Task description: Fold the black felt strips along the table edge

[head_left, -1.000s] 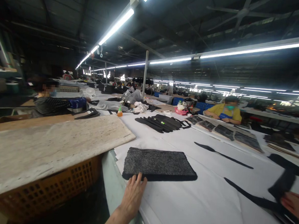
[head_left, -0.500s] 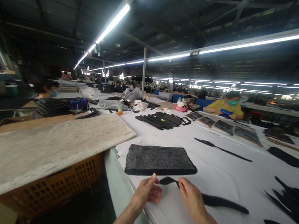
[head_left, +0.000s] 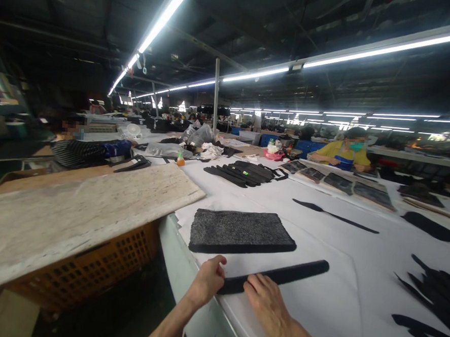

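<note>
A long black fabric strip (head_left: 298, 272) lies slantwise on the white table (head_left: 315, 316), near its front edge. My left hand (head_left: 209, 278) is closed at the strip's left end, fingers curled and thumb raised. My right hand (head_left: 265, 298) rests farther right on the strip, its fingers bent over the lower edge. Just beyond both hands lies a dark grey knitted piece (head_left: 240, 230) with a black border, flat on the table. A thin black strip (head_left: 332, 215) lies farther back to the right.
Black strips (head_left: 430, 298) are piled at the right edge, more (head_left: 240, 173) farther back near an orange bottle (head_left: 180, 159). A pale board (head_left: 85, 216) juts in at left above an orange crate (head_left: 120, 256). People sit at left (head_left: 81, 152) and right (head_left: 344, 154).
The strip, twisted and partly raised between my hands before, now lies straight and flat at a slant. My left hand has closed at its end; my right hand has moved down and left onto it.
</note>
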Tool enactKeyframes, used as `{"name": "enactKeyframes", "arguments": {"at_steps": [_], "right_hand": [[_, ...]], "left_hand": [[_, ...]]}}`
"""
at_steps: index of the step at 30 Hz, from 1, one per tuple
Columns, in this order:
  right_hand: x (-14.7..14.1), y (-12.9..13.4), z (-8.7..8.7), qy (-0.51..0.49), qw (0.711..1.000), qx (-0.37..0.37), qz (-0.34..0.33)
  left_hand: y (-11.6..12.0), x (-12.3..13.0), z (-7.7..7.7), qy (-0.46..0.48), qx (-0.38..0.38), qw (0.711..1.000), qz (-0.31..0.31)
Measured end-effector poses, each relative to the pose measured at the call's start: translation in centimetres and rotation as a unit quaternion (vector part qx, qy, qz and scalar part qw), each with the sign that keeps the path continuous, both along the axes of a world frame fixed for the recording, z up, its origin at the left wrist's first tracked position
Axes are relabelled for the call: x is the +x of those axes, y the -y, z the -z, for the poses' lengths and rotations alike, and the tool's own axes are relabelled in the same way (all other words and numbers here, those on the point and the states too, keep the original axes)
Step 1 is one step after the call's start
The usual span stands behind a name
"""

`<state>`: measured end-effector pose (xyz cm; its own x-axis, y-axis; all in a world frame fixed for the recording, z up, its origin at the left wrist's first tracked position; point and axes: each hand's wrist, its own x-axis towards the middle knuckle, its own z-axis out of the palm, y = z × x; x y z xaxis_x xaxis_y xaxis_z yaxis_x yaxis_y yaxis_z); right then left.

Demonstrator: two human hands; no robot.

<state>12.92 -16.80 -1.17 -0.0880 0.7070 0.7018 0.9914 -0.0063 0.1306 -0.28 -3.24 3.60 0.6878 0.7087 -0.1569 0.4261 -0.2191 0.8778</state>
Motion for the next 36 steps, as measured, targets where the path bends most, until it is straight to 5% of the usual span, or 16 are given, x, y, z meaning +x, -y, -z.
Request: {"name": "enactKeyframes", "arguments": {"at_steps": [5, 13, 19, 27, 36], "right_hand": [[0.0, 0.4, -1.7, -0.07, 0.995, -0.067, 0.006], [-1.0, -2.0, -5.6, -0.227, 0.948, -0.222, 0.001], [-1.5, -3.9, -4.8, -0.176, 0.943, -0.282, 0.01], [-1.2, -4.1, -3.3, -0.099, 0.966, -0.238, 0.001], [-1.1, -3.6, -2.9, -0.043, 0.98, -0.188, -0.039]], "left_hand": [[1.0, -0.1, -0.7, -0.06, 0.184, 0.98, 0.039], [0.9, -0.7, 0.9, -0.02, 0.208, 0.977, 0.033], [0.8, -1.2, 1.5, 0.002, 0.232, 0.973, 0.019], [-0.8, -3.0, 0.8, -0.016, 0.304, 0.949, 0.083], [-0.1, -3.3, 0.7, -0.108, 0.431, 0.886, 0.13]]}}
